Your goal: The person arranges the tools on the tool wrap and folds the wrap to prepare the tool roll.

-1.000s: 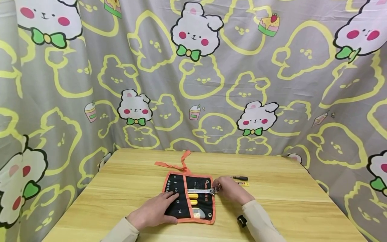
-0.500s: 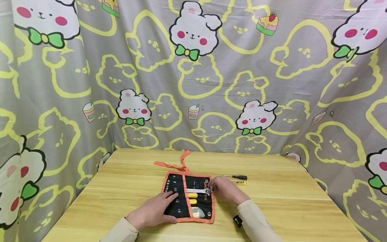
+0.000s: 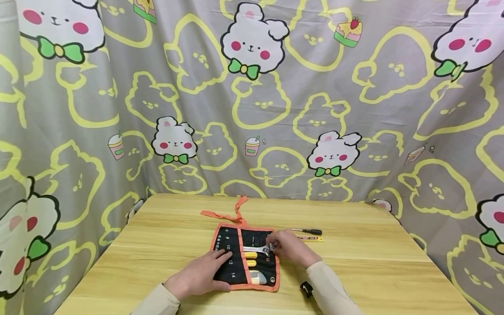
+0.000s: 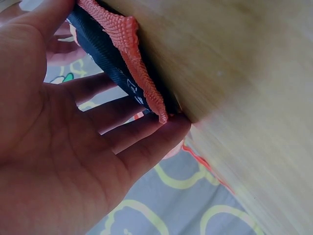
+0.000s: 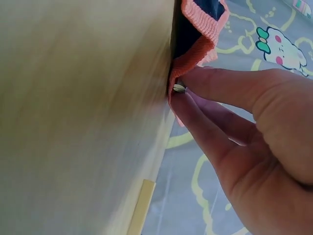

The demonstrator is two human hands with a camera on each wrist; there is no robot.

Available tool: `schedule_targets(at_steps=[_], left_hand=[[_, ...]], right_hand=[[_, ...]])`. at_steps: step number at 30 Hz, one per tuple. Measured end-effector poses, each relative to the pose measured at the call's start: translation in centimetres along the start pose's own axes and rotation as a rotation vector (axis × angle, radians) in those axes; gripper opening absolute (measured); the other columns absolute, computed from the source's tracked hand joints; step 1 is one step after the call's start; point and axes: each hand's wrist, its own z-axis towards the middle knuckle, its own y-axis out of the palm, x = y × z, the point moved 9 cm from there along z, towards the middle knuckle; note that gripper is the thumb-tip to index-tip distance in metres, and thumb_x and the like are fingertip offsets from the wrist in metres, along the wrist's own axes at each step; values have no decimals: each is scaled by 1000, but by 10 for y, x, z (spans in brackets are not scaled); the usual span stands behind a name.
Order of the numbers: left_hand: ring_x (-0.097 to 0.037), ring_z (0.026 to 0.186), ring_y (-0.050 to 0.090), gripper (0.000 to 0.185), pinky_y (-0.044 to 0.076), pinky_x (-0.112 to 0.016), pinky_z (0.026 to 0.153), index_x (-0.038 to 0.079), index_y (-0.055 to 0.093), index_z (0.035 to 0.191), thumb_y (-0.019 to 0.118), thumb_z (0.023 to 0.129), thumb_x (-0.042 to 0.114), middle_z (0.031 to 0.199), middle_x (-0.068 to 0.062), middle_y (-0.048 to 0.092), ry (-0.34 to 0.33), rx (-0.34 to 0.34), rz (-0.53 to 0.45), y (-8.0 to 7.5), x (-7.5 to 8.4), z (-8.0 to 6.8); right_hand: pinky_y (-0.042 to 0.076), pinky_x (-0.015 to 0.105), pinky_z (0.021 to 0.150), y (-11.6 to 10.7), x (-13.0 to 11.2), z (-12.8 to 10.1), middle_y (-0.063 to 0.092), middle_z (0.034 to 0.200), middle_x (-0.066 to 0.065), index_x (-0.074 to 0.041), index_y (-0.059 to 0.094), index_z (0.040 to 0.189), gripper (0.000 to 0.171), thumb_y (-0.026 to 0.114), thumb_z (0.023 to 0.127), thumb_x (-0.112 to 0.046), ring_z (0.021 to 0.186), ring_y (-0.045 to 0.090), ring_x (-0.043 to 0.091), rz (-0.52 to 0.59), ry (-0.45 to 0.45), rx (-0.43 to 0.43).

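My left hand (image 3: 198, 274) flat on the tool roll (image 3: 246, 258), fingers straight, my right hand (image 3: 289, 247) pinching the wrench (image 3: 257, 250) head at its fingertips

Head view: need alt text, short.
A person's right hand pinches the head of a silver wrench lying across a black, orange-edged tool roll, while the left hand presses the roll flat on a wooden table. A screwdriver lies beyond.
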Motion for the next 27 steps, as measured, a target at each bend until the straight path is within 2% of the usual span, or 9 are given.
schedule_targets(at_steps=[5,9,16,21,27], left_hand=[[-43,138,49,91,45,-58,108,11,48,153,71,85,66,153,-20,48,0,-4,-1,1,-1,0],[-44,138,49,91,45,-58,108,11,48,153,71,85,67,153,-20,48,3,-4,-1,2,0,0],[-43,138,49,90,45,-58,108,11,48,153,71,85,66,153,-20,48,6,4,6,1,0,0],[-44,138,49,90,45,-58,108,11,48,153,71,85,65,153,-20,48,8,8,8,0,0,0],[-43,138,49,91,45,-58,108,12,48,153,70,85,67,153,-20,48,4,-1,13,1,-1,0]], right_hand=[[59,36,78,4,7,2,75,101,9,-1,76,113,28,75,87,7,89,69,19,40,63,-32],[56,34,74,6,15,0,73,99,6,-1,76,115,27,76,88,1,85,64,14,75,93,-66],[53,32,71,0,27,-7,69,91,1,-3,74,109,20,78,90,-6,81,60,12,127,89,-86],[53,29,72,-1,32,-8,71,93,-1,-8,77,110,19,77,91,-7,81,61,11,167,99,-102],[45,25,61,2,38,-4,67,82,-4,-11,79,105,15,77,91,-7,70,54,11,201,140,-112]])
